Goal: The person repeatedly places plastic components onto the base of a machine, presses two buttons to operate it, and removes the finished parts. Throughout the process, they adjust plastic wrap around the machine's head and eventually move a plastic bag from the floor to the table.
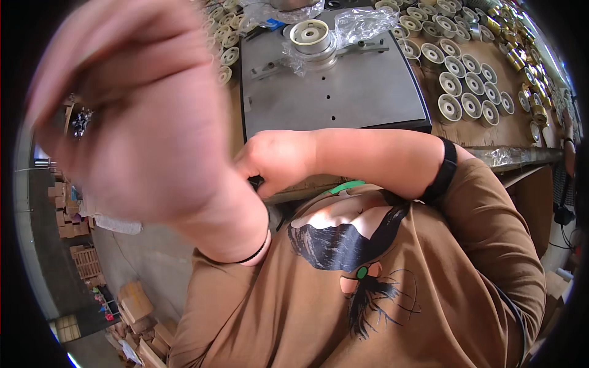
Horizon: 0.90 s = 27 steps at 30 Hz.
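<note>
Up close at the left, the left hand [144,129] is raised and blurred, its grip untellable; the right hand [276,158] curls beside the left forearm [230,227], over a small black thing [256,181], hold unclear. Beyond, a white wheel [310,35] tops the grey plate's [288,101] fixture on the table [472,137]; a wide arm swing could knock it, or loose film [366,24] snag.

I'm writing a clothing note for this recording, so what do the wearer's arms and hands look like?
The left hand, blurred, and the right hand show no gloves. Both sleeves are brown. A wide black band circles the right arm at the sleeve's edge; a thin dark band circles the left.
</note>
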### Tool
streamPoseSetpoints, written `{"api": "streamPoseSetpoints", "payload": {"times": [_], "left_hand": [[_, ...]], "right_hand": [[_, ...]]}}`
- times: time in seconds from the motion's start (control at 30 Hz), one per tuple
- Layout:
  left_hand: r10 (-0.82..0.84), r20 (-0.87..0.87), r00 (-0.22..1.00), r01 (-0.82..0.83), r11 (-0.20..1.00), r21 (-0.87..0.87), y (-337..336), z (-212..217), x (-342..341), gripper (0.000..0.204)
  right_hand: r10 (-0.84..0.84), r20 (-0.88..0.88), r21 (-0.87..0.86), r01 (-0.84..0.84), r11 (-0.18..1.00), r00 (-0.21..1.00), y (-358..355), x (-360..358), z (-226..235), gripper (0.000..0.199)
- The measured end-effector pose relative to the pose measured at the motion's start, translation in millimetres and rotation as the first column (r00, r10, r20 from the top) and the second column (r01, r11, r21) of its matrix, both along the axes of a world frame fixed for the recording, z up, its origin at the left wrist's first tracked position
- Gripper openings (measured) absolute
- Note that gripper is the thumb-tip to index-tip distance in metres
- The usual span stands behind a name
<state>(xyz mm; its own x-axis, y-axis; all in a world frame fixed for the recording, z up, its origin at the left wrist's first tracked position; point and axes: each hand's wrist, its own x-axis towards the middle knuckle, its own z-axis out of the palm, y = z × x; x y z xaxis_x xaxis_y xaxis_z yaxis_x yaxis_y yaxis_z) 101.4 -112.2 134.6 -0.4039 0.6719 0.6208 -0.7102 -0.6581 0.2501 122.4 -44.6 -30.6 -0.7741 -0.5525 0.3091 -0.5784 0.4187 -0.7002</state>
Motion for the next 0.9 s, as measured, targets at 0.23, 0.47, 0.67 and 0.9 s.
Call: {"api": "streamPoseSetpoints", "payload": {"times": [0.23,0.47,0.67,0.9], "left_hand": [[-0.308,0.049,0.95,0.31,0.915,-0.258,66.6,-61.2,48.3,0.047],[-0.29,0.069,0.954,0.272,0.753,-0.599,66.9,-75.8,37.8,0.057],[0.204,-0.926,0.316,-0.817,0.555,-0.157,-20.8,-128.7,-113.0,0.04],[-0.455,-0.887,-0.078,-0.948,-0.241,0.207,-98.6,-283.6,-237.2,0.071]], "right_hand": [[-0.169,-0.172,-0.078,0.157,0.984,0.97,4.6,0.9,-17.7,0.053],[-0.325,-0.379,-0.23,0.252,0.94,0.866,7.2,12.1,-27.0,0.045],[-0.613,-0.167,0.032,0.625,0.78,0.773,75.7,58.5,-1.7,0.041],[-0.931,-0.269,-0.18,0.936,0.301,0.248,150.8,20.1,0.1,0.064]]}}
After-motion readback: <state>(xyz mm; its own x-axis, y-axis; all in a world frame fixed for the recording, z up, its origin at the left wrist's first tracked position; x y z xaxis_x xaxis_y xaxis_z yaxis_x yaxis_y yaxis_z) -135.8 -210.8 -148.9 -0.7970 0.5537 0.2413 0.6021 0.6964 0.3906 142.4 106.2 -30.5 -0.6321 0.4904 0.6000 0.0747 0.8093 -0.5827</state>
